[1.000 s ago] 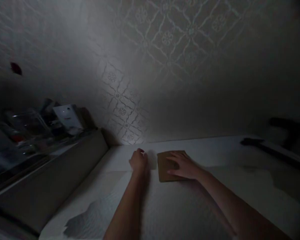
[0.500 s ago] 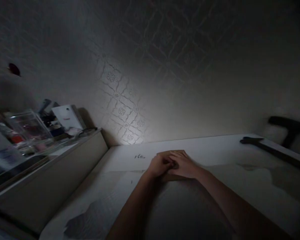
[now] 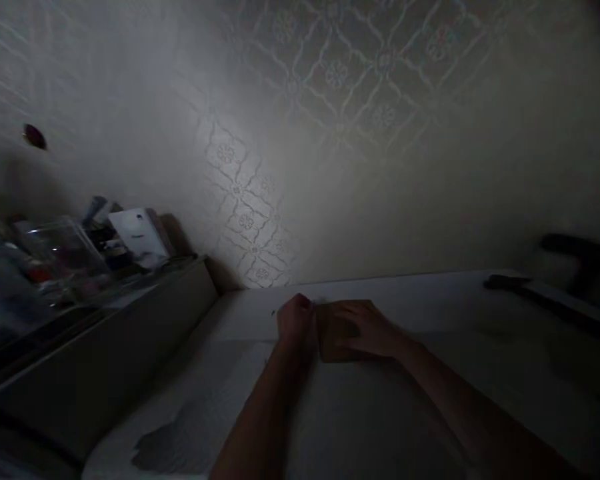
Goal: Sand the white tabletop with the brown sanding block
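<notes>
A flat brown rectangular piece, like cardboard or a small packet, lies on the white table. My right hand rests on it with the fingers stretched out and apart. My left hand is closed just beyond its left edge, thumb and fingers pressed together. Dim light and blur hide what that hand pinches, if anything. A tiny dark mark shows on the table left of my left hand.
A raised shelf on the left carries a white box, a clear plastic case and other clutter. Patterned wallpaper rises behind the table. Dark objects stand at the right. A grey patch lies front left.
My left hand has moved left, off the brown piece, and away from my right hand. My right hand stays on the piece. The picture is darker over the table.
</notes>
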Motion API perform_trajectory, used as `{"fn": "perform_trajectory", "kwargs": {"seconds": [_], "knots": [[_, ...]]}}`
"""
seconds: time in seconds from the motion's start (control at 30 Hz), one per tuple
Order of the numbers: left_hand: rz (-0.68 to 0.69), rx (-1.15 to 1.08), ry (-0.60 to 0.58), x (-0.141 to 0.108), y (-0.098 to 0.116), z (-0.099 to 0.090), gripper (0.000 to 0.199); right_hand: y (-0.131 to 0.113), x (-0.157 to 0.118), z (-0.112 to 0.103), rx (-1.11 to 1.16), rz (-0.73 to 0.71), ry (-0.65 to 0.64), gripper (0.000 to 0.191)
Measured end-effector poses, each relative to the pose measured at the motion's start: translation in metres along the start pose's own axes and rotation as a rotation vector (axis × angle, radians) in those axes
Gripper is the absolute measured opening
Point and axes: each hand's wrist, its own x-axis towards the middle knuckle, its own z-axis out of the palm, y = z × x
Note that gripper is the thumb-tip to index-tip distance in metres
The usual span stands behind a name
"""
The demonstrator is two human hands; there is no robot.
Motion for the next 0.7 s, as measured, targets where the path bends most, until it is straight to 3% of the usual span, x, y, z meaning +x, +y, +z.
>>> {"fn": "perform_trajectory", "kwargs": {"seconds": [0.13,0.27,0.43,0.57,0.7], "knots": [[-0.257,0.225,0.098,0.005,-0.013,-0.014,0.023,0.000,0.000,0.001,0.005,0.026,-0.015,0.067],[-0.354,0.269,0.086,0.005,-0.023,-0.014,0.022,0.001,0.000,0.001,0.021,0.033,-0.020,0.067],[-0.352,0.271,0.097,0.007,-0.029,-0.008,0.024,0.002,0.000,0.001,0.021,0.025,-0.024,0.068],[-0.242,0.234,0.152,0.005,-0.019,-0.010,0.028,0.003,0.000,0.004,0.029,0.010,0.005,0.066],[-0.103,-0.006,0.019,0.000,-0.004,-0.008,0.026,0.009,0.003,0.008,0.078,0.094,0.124,0.052]]}}
